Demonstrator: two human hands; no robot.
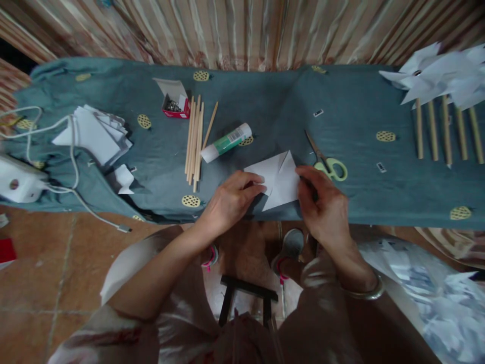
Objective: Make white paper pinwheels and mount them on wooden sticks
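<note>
Both hands hold a square of white paper [280, 184] with cuts running in from its corners, at the front edge of the table. My left hand [237, 197] pinches the paper's left side between thumb and fingers. At the right edge, my right hand [322, 202] grips it, with its fingertips partly hidden. Just beyond the paper lies a green and white glue stick [229, 141]. Scissors [328, 164] with light green handles rest close to my right hand, blades pointing away.
Several wooden sticks [195, 141] lie beside a red box of metal pins [176, 106]. White paper pieces [98, 134] are stacked at left, near a white power strip [20, 177] and cable. Paper pinwheels [435, 76] on sticks lie at far right. A plastic bag [428, 298] sits below right.
</note>
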